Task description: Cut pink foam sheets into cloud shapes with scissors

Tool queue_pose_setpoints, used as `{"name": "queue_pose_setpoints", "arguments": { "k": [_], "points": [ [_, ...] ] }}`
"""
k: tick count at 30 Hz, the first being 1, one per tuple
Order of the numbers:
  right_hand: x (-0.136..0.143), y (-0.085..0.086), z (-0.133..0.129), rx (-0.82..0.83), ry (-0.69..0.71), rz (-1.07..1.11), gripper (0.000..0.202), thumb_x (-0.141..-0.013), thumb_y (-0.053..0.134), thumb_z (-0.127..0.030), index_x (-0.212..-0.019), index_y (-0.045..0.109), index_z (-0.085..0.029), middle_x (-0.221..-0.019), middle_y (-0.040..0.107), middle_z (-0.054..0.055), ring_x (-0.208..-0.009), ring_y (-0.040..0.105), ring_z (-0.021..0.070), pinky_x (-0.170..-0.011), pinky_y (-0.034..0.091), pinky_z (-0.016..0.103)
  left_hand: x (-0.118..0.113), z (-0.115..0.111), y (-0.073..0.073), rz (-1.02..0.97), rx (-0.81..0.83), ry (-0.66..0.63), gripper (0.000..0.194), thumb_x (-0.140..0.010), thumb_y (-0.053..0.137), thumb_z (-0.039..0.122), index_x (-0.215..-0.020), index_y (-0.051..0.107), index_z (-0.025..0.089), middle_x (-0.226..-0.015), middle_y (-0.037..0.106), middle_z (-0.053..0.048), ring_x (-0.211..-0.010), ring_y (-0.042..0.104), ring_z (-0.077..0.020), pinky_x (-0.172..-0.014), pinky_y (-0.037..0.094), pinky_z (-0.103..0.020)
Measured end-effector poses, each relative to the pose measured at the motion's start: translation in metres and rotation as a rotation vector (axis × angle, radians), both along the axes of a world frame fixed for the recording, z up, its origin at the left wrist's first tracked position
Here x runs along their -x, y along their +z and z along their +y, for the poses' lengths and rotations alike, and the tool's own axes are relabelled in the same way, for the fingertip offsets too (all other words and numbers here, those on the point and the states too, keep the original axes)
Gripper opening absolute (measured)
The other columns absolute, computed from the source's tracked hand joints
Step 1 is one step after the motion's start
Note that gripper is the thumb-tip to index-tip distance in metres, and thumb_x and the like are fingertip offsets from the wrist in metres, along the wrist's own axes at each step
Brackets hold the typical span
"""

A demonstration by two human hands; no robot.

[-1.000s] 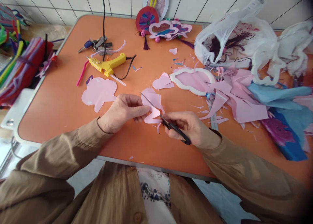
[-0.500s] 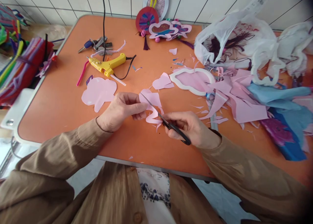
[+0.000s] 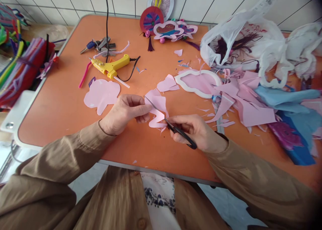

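Between the thumb and fingers of my left hand (image 3: 132,109) is the edge of a small pink paper piece (image 3: 158,102). A curled strip hangs from its lower side. My right hand (image 3: 192,131) is closed around the black handles of a pair of scissors (image 3: 182,135), whose blades point up and left across the paper. To the left of my left hand lies a cloud-shaped pink paper cutout (image 3: 103,94). Another pink paper piece (image 3: 167,83) rests just beyond the one I hold.
A yellow glue gun (image 3: 110,67) and keys (image 3: 102,46) lie on the orange table (image 3: 62,122). Pink scraps (image 3: 254,102) and a white cloud frame (image 3: 181,80) are to the right. Behind them sits a plastic bag (image 3: 261,39). Finished ornaments (image 3: 152,20) stand at the back.
The pink paper has shifted and turned slightly between the blades, and its hanging strip has moved a little left. Both hands stay nearly in place.
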State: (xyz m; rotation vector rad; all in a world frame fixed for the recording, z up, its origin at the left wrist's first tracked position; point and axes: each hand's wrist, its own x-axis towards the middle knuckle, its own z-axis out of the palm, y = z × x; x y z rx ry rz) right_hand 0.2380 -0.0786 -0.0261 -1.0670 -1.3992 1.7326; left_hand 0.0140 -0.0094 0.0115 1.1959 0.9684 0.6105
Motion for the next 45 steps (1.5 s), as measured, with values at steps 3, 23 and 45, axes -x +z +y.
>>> {"name": "queue_pose_setpoints", "arguments": {
  "k": [3,23,45],
  "points": [
    [-0.001,0.0,-0.001,0.004,-0.008,-0.019,0.048,-0.075,0.084,-0.055,-0.095,0.075,-0.012,-0.064,0.049,-0.004,-0.058,0.044,0.0115,-0.058,0.049,0.028,-0.001,-0.001,0.001,-0.012,0.007,0.008,0.025,-0.072,0.078,0.031,-0.057,0.065,0.015,-0.052,0.063,-0.001,-0.049,0.056,-0.0099,-0.049,0.042,-0.022],
    [0.002,0.0,0.0,0.004,-0.022,-0.057,0.05,-0.075,0.083,-0.059,-0.094,0.076,-0.013,-0.061,0.048,-0.005,-0.053,0.042,0.0091,-0.055,0.048,0.027,0.001,0.0,-0.002,0.014,-0.001,-0.015,0.024,-0.075,0.077,0.031,-0.06,0.069,0.015,-0.056,0.067,-0.002,-0.049,0.055,-0.0089,-0.049,0.043,-0.022],
    [0.005,0.018,0.002,0.072,-0.013,-0.086,0.031,-0.071,0.087,-0.042,-0.085,0.075,-0.017,-0.06,0.05,-0.004,-0.057,0.048,0.0112,-0.056,0.048,0.026,0.002,0.002,-0.004,-0.035,0.01,0.04,0.023,-0.074,0.078,0.032,-0.062,0.069,0.014,-0.056,0.069,-0.004,-0.049,0.06,-0.0104,-0.05,0.044,-0.022]
  ]
}}
